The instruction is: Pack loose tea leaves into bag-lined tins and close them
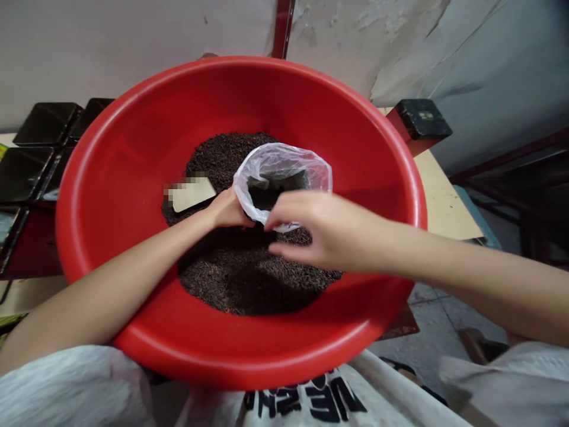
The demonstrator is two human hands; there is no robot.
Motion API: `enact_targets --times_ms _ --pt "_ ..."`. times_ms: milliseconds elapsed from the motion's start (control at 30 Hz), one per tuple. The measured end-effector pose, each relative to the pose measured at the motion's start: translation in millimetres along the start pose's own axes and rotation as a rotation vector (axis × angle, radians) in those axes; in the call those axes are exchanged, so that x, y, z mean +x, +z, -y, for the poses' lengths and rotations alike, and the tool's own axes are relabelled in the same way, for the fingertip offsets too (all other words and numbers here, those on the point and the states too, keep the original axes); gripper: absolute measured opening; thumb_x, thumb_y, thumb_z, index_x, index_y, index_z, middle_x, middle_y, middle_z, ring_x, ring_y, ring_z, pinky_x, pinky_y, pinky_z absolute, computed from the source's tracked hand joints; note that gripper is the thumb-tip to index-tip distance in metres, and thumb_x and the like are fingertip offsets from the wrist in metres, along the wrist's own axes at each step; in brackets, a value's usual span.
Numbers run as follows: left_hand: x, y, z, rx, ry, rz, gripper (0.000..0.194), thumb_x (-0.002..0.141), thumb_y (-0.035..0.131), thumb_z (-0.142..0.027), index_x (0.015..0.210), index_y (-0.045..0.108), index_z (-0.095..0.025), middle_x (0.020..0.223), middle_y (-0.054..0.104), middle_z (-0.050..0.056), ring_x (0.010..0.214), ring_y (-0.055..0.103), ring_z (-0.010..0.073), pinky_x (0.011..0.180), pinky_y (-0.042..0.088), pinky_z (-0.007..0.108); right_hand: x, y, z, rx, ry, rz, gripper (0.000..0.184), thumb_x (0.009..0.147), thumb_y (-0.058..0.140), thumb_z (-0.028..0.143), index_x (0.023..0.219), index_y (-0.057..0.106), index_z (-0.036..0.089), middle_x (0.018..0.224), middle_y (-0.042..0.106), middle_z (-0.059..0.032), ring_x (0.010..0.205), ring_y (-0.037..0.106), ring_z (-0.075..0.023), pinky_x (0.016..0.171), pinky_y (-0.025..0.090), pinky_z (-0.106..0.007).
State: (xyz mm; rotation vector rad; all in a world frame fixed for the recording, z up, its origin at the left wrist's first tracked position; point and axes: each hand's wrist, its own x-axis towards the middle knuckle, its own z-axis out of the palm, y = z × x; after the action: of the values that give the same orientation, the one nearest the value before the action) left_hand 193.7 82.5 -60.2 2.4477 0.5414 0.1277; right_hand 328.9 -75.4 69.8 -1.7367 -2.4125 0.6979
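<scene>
A large red plastic basin [235, 350] holds a heap of dark, loose tea leaves [231, 279]. Over the heap stands a clear plastic bag [284, 155], its mouth spread wide and its inside dark. My left hand [229, 209] is wrapped round the left side of the bag; its fingertips are hidden. At the bag's near rim is my right hand [302, 228], slightly blurred, thumb apart from the bent fingers. Whether the fingers touch the rim is unclear. Left of the bag, a pale flat rectangular object [193, 194] lies on the leaves, partly pixelated.
Several dark-lidded tins [47, 124] stand left of the basin. Another red tin with a black lid [422, 121] sits on the pale tabletop [444, 190] at the right. Behind the basin rises a wall [133, 41] with peeling patches farther right.
</scene>
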Motion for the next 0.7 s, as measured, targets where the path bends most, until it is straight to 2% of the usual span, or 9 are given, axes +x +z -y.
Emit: enact_targets --times_ms 100,200,267,300,367,433,500,600,700 --pt "-1 -0.1 -1 0.096 -0.037 0.002 0.045 0.055 0.071 -0.033 0.095 0.062 -0.014 0.100 0.065 0.011 0.095 0.060 0.0316 0.085 0.050 0.042 3 41 5 0.082 -0.065 0.378 0.047 0.085 0.059 0.043 0.114 0.063 0.007 0.112 0.062 -0.0168 0.102 0.061 -0.0271 0.091 0.046 -0.036" --pt "-2 -0.9 -2 0.141 -0.068 0.013 0.038 0.053 0.072 -0.036 0.083 0.061 -0.016 0.094 0.065 0.010 0.093 0.060 0.0324 0.079 0.051 0.039 25 96 -7 0.086 0.013 0.418 0.084 0.083 0.052 0.061 0.141 0.039 0.001 0.146 0.035 -0.0262 0.135 0.035 -0.0387 0.112 0.029 -0.044" --pt "-2 -1.5 -2 0.153 -0.081 0.030 0.037 0.054 0.071 -0.037 0.082 0.061 -0.015 0.095 0.065 0.010 0.095 0.059 0.0327 0.079 0.051 0.038 44 126 -22 0.147 0.179 0.510 0.099 0.080 0.047 0.069 0.150 0.020 0.005 0.155 0.012 -0.0240 0.143 0.013 -0.0403 0.116 0.017 -0.051" --pt "-2 -1.8 -3 0.157 -0.083 0.034 0.040 0.055 0.071 -0.038 0.086 0.061 -0.015 0.098 0.065 0.011 0.097 0.059 0.0328 0.082 0.051 0.038 53 137 -31 0.182 0.240 0.501 0.104 0.077 0.047 0.073 0.151 0.014 0.008 0.157 0.005 -0.0219 0.144 0.007 -0.0402 0.116 0.013 -0.053" --pt "-1 -2.7 -5 0.167 -0.082 0.039 0.052 0.056 0.073 -0.038 0.100 0.060 -0.012 0.109 0.063 0.013 0.104 0.057 0.0331 0.089 0.049 0.038 68 149 -47 0.245 0.263 0.373 0.108 0.076 0.050 0.073 0.152 0.010 0.008 0.157 0.004 -0.0192 0.145 0.006 -0.0362 0.118 0.014 -0.049" --pt "-1 -4.2 -7 0.182 -0.080 0.053 0.063 0.057 0.075 -0.037 0.111 0.057 -0.009 0.118 0.060 0.015 0.110 0.055 0.0338 0.093 0.047 0.039 77 154 -59 0.286 0.195 0.197 0.104 0.077 0.053 0.068 0.151 0.012 0.007 0.157 0.010 -0.0166 0.146 0.011 -0.0312 0.119 0.016 -0.042" --pt "-1 -6.4 -10 0.199 -0.063 0.067 0.064 0.059 0.075 -0.037 0.113 0.057 -0.008 0.120 0.059 0.016 0.112 0.054 0.0345 0.094 0.046 0.039 83 157 -63 0.294 0.150 0.122 0.100 0.078 0.053 0.066 0.151 0.015 0.009 0.157 0.015 -0.0144 0.146 0.014 -0.0294 0.120 0.016 -0.041" --pt "-3 -9.3 -14 0.235 -0.054 0.080 0.050 0.064 0.072 -0.034 0.104 0.060 -0.005 0.111 0.063 0.015 0.107 0.056 0.0330 0.089 0.047 0.037 90 161 -50 0.290 0.177 0.234 0.103 0.075 0.047 0.075 0.149 0.024 0.008 0.157 0.015 -0.0155 0.145 0.012 -0.0330 0.119 0.013 -0.045" --pt "-4 -8.7 -12 0.259 -0.064 0.066 0.042 0.066 0.070 -0.031 0.098 0.060 -0.005 0.105 0.063 0.014 0.100 0.058 0.0297 0.083 0.048 0.034 100 166 -27 0.351 0.167 0.303 0.113 0.069 0.043 0.083 0.147 0.026 0.003 0.155 0.019 -0.0205 0.144 0.017 -0.0362 0.117 0.020 -0.047"
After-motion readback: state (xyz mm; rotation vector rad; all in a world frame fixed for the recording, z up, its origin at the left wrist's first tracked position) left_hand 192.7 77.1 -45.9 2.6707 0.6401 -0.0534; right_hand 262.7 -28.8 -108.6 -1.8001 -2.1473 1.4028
